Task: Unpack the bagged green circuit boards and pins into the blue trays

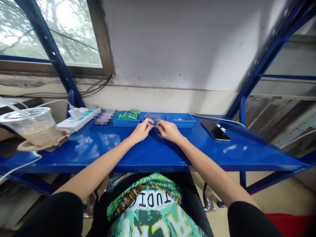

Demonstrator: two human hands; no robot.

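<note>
Above the blue table [138,154], my left hand [143,129] and my right hand [169,130] meet almost fingertip to fingertip. Both are closed in a pinch. Between the fingertips shows a thin shiny piece [155,126], too small to name. Just below my right hand, several thin metal pieces [161,137] lie on the tabletop. Behind the hands stand joined blue bins: the left bin [127,123] holds green packets [130,114], and the right bin [182,124] holds thin metal pieces [179,119]. The middle bin [154,115] is partly hidden by my hands, its contents unclear.
At the left stand a lidded drink cup [39,130] in a cardboard holder and a white power strip [79,120] with a plugged-in charger. A phone [216,131] with white earbuds [221,128] on it lies at the right. Blue frame posts rise at both sides.
</note>
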